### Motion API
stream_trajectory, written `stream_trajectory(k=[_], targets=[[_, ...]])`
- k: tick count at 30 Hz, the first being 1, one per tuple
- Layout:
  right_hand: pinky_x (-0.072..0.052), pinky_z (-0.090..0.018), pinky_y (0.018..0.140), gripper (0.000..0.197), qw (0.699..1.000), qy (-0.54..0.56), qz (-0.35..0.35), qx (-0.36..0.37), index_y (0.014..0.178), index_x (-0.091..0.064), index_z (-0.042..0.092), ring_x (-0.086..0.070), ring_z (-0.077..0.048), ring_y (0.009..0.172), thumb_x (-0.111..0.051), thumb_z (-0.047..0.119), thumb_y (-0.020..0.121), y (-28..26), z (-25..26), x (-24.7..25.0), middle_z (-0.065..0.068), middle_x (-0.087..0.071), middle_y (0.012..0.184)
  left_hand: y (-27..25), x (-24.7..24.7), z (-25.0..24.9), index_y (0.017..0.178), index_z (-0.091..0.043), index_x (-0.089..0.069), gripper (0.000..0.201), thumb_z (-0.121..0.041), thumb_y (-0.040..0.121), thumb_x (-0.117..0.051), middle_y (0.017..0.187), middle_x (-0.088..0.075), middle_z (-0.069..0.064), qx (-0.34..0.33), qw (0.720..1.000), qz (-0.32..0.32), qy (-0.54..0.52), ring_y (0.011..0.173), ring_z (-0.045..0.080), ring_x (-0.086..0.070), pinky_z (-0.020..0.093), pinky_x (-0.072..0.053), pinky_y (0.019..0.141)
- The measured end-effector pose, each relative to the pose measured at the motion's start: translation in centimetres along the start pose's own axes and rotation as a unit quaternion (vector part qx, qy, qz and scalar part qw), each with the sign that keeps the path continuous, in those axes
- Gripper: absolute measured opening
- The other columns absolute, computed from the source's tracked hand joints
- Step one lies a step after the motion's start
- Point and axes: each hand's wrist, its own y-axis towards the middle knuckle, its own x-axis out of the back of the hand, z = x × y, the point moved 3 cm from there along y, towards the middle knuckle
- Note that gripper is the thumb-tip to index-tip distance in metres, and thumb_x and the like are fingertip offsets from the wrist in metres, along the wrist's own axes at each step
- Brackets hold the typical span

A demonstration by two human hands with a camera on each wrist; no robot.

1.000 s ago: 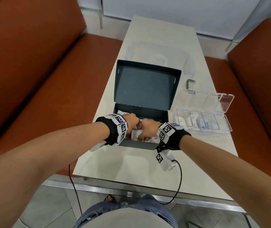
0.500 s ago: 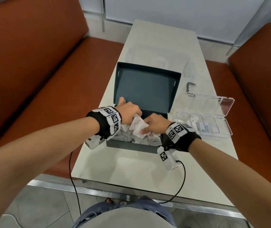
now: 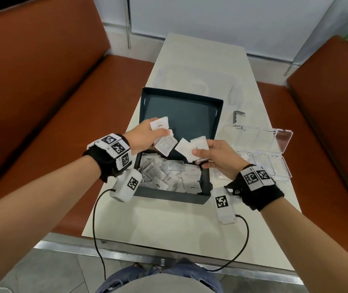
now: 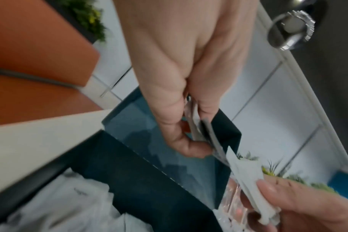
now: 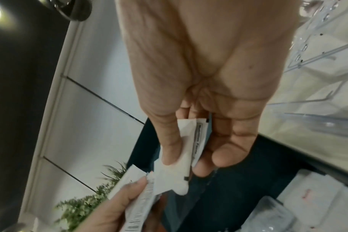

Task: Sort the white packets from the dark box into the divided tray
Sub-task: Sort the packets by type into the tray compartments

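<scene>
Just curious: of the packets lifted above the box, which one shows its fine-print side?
The lower packet pinched in the left hand; it shows dense small print. The one above it bears a single word, and the right hand's look almost blank.

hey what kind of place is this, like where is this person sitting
Probably a café or diner booth: orange-brown padded benches flank a narrow white table, and the dark box holds white condiment-style packets.
</scene>
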Motion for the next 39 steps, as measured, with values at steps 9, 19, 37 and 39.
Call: stream_trajectory(k=[9,19,37,39], targets=[[-0.051,-0.026,0.061,0.021,0.986,0.156,0.040,0.047,0.114,-0.062,0.010,-0.059,-0.015,0.065,-0.059,0.015,0.094,-0.9,2.4,-2.8,-0.009,-0.066,0.089,-0.6,-1.8,1.0,0.123,-0.010,-0.050,0.024,-0.004,0.100,-0.045,0.112,-0.061,0.018,0.064,0.971,-0.043,-0.224,0.091,0.029,-0.066,0.043,-0.061,0.065],[-0.055,-0.027,0.059,0.028,0.995,0.012,-0.017,0.102,0.124,-0.060,0.010,-0.067,-0.013,0.079,-0.053,0.012,0.097,-0.7,3.4,-4.9,-0.010,-0.067,0.101,-2.0,-4.4,-0.3,0.131,-0.005,-0.054,0.043,-0.032,0.102,-0.037,0.111,-0.065,0.024,0.102,0.911,0.111,-0.383,0.091,0.034,-0.067,0.052,-0.059,0.074],[-0.055,-0.027,0.064,0.016,0.982,-0.102,-0.083,0.136,0.096,-0.071,0.006,-0.068,-0.015,0.073,-0.074,0.009,0.080,-0.3,3.6,2.2,-0.015,-0.071,0.083,-1.0,-7.5,-1.4,0.122,-0.014,-0.059,0.029,-0.002,0.098,-0.047,0.103,-0.072,0.019,0.101,0.927,0.144,-0.330,0.094,0.034,-0.071,0.032,-0.060,0.067],[-0.049,-0.019,0.055,0.011,0.980,-0.118,-0.097,0.130,0.089,-0.071,0.013,-0.061,-0.007,0.062,-0.076,0.012,0.079,-0.5,3.9,4.5,-0.008,-0.067,0.073,-0.4,-9.0,-2.0,0.123,-0.015,-0.060,0.030,-0.002,0.097,-0.049,0.105,-0.071,0.018,0.088,0.933,0.140,-0.319,0.093,0.032,-0.071,0.029,-0.059,0.063]])
